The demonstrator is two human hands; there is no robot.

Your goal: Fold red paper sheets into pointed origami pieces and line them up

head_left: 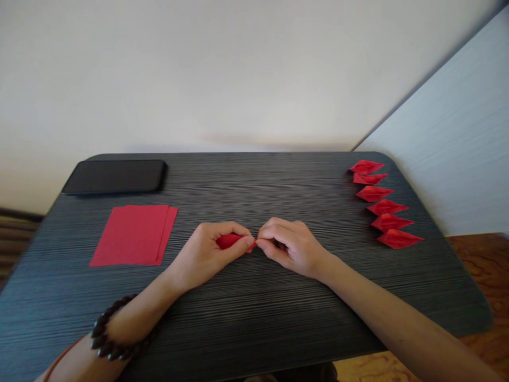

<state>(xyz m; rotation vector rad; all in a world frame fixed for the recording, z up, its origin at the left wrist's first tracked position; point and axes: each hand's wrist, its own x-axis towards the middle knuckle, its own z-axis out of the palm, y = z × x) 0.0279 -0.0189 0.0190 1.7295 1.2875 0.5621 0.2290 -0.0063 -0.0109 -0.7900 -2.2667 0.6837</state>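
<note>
1. From my remote seat I see the left hand (207, 254) curled, thumb and fingers pinching a small folded red paper (228, 240); a dark bead bracelet (111, 334) sits on that wrist.
2. The right hand (292, 246) meets it, fingertips pinching the paper's right tip.
3. The paper is held between both hands, low over the middle of the dark table (254, 318); I cannot tell if it touches.
4. A stack of red sheets (133, 235) lies to the left; a black phone (115, 176) lies beyond it.
5. Six folded red pieces (384, 207) line the right edge.
</note>
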